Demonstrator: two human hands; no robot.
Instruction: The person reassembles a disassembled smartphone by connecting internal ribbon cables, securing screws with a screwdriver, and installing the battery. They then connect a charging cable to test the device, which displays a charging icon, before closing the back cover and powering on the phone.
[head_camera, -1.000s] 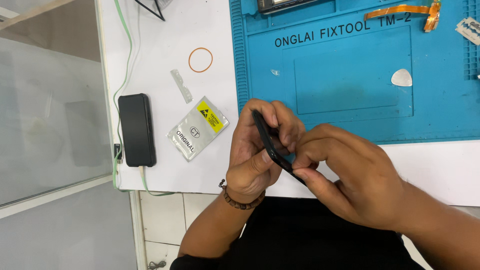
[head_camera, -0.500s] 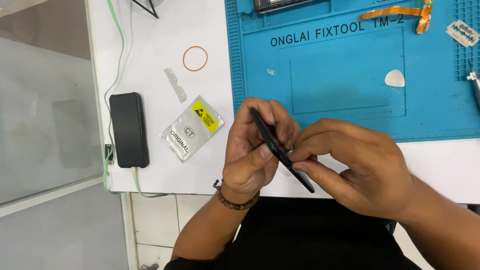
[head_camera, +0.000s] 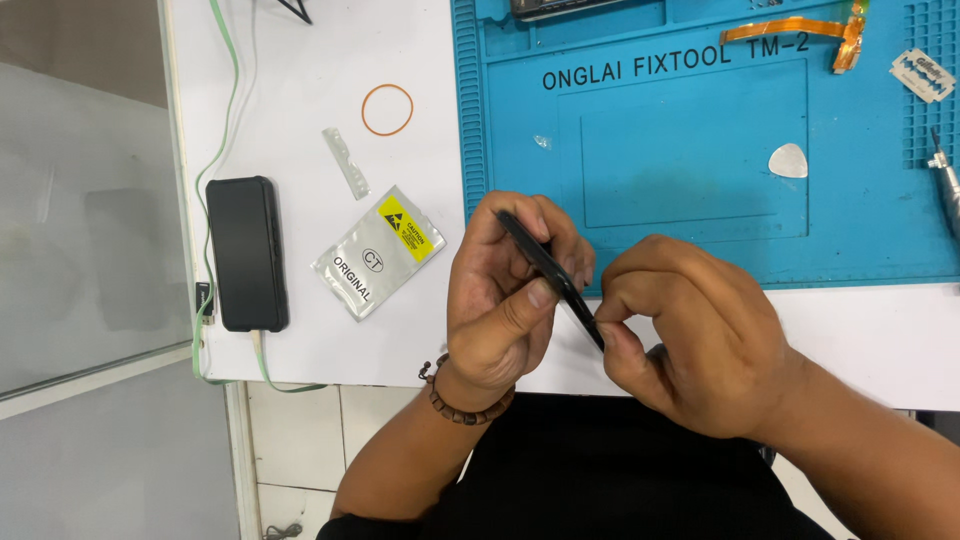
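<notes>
Head view shows your left hand (head_camera: 505, 300) wrapped around a thin black phone (head_camera: 550, 275), held edge-on above the near rim of the desk, thumb pressed on its near face and fingers curled behind it. Your right hand (head_camera: 690, 340) meets it from the 3 o'clock side, thumb and forefinger pinched tight on the phone's lower end. Both grips are closed firmly on the phone; whether your right fingers also hold a small tool or part, I cannot tell. A beaded bracelet (head_camera: 462, 398) sits on your left wrist.

Judging by this, you are partway through working along the phone's edge. No panel can be seen lifted or set aside, so the opening looks unfinished. A white pick (head_camera: 788, 160) lies unused on the mat at 2 o'clock from your hands.

Outward from the grip, the blue work mat (head_camera: 700, 220) spreads from 12 to 3 o'clock. An orange ribbon cable (head_camera: 800, 28) lies at its far edge, with a razor blade (head_camera: 922, 74) near the far right corner and a metal tool tip (head_camera: 945, 185) below that. At 9 o'clock on the white desk (head_camera: 880, 340) lies a silver foil pouch (head_camera: 380, 252), with a clear plastic strip (head_camera: 346, 162) and an orange rubber band (head_camera: 387, 109) beyond it toward 11. Farther left a second black phone (head_camera: 246, 252) rests face up, plugged into a green cable (head_camera: 222, 120). Pale floor tiles (head_camera: 300, 440) show under the desk's near edge.
</notes>
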